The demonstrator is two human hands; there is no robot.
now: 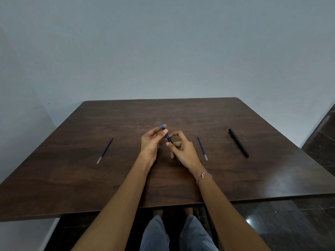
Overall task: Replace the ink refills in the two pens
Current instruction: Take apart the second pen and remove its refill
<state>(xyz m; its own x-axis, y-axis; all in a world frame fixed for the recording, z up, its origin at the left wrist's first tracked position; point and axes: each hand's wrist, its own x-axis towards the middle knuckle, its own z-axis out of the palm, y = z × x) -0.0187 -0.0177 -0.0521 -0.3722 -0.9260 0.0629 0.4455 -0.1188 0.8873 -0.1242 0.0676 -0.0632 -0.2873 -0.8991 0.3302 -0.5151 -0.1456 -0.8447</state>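
Observation:
Over the middle of the dark wooden table (181,113) both hands hold one pen (169,138) with a dark barrel and a blue far end. My left hand (151,144) pinches the blue end between thumb and fingers. My right hand (183,150) grips the barrel lower down, and the pen's near end pokes out under that hand. A second pen (238,142), all black, lies on the table to the right. One blue ink refill (105,150) lies at the left, another refill (202,147) just right of my right hand.
The table's far edge meets a plain pale wall (163,51). Dark glossy floor (317,142) shows to the right. My knees (177,232) are under the near table edge.

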